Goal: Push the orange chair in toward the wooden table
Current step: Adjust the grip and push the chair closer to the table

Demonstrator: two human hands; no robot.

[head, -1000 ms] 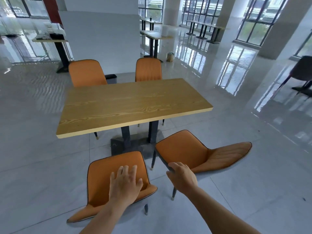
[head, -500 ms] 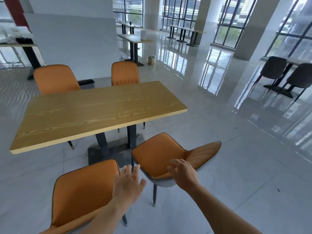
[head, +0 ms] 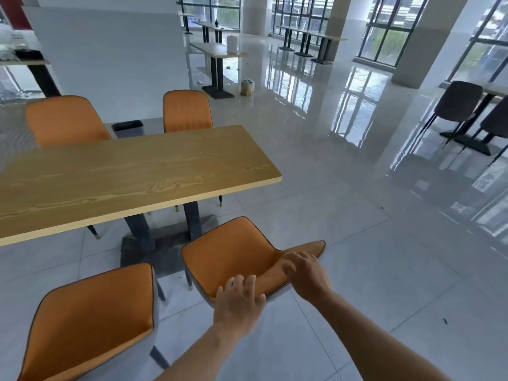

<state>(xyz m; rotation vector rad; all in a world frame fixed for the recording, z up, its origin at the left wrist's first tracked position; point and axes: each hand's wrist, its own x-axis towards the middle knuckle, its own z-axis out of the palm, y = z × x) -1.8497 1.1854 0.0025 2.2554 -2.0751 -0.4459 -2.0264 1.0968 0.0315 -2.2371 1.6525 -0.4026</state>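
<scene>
The orange chair (head: 228, 257) stands angled just off the table (head: 137, 174) at its near edge, with open floor (head: 371, 270) to the right. The left hand (head: 237, 301) is spread at its rim. The right hand (head: 308, 273) lies loose-fingered on the backrest (head: 316, 247), grip wide.

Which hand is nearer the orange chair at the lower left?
Left. The left hand, at the angled chair's near edge, is closer to the lower-left chair; the right hand lies farther right, on the backrest.

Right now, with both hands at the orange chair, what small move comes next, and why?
Probably press on the backrest and turn the chair toward the table: it sits angled, seat not tucked under, and the left hand and right hand are on it.
</scene>
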